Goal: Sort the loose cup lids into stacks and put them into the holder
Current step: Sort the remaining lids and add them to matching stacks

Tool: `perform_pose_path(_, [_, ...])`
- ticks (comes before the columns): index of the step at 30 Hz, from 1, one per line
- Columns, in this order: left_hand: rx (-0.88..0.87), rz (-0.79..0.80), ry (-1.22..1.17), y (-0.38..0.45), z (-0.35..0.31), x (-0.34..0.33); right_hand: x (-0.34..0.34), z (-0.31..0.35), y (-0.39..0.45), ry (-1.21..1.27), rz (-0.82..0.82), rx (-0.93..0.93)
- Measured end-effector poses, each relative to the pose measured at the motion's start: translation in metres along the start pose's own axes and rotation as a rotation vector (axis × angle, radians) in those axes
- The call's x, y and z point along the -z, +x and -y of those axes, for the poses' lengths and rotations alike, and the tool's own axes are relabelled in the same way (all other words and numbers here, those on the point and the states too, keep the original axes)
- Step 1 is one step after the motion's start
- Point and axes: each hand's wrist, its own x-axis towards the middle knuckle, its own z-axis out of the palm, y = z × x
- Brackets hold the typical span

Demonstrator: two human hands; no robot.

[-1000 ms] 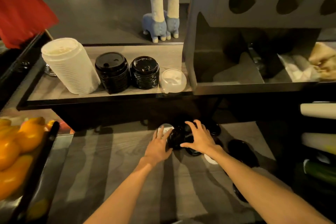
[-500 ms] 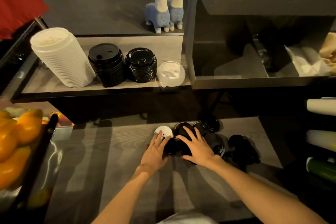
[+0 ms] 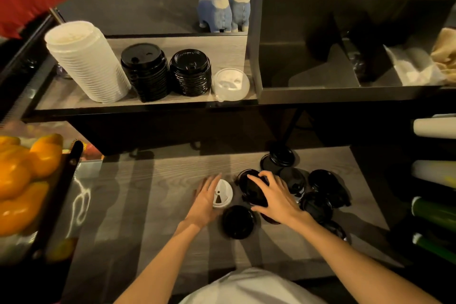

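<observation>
Several loose black lids (image 3: 325, 182) lie scattered on the lower wooden counter (image 3: 153, 195). My right hand (image 3: 277, 198) curls over one black lid (image 3: 250, 189) at the left of the pile, thumb below it and fingers on top. My left hand (image 3: 203, 202) lies with straight fingers against the left side of a small white lid (image 3: 222, 193). Another black lid (image 3: 238, 221) sits just in front, between my wrists. On the upper shelf (image 3: 74, 98) stand a tall white lid stack (image 3: 86, 61), two black lid stacks (image 3: 145, 71) (image 3: 191, 71) and a clear lid (image 3: 230, 84).
A dark compartment holder (image 3: 308, 69) stands on the shelf at the right, with napkins (image 3: 417, 66) in its far bay. Oranges (image 3: 29, 172) fill a basket at the left. Rolled cups or sleeves (image 3: 434, 128) stick out at the right edge. Two llama figures (image 3: 224, 12) stand behind.
My hands have drawn slightly apart. The white lid has come nearer to me beside my left hand, and a black lid now lies separate in front of the pile.
</observation>
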Motion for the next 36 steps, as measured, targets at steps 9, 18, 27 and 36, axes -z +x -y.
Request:
perform_pose_path(9, [-0.032, -0.113, -0.054, 0.005, -0.014, 0.022, 0.024, 0.042, 0.014, 0.579, -0.094, -0.004])
perform_pose_path(18, [-0.131, -0.270, -0.621, -0.040, -0.070, 0.092, 0.098, 0.070, 0.017, 1.077, 0.107, -0.021])
perform_pose_path(27, [-0.115, -0.108, -1.286, -0.055, -0.088, 0.118, 0.154, 0.086, 0.007, 0.811, -0.016, 0.267])
perform_pose_path(36, [-0.113, 0.028, -1.455, -0.069, -0.101, 0.125, 0.188, 0.100, -0.001, 0.649, -0.094, 0.467])
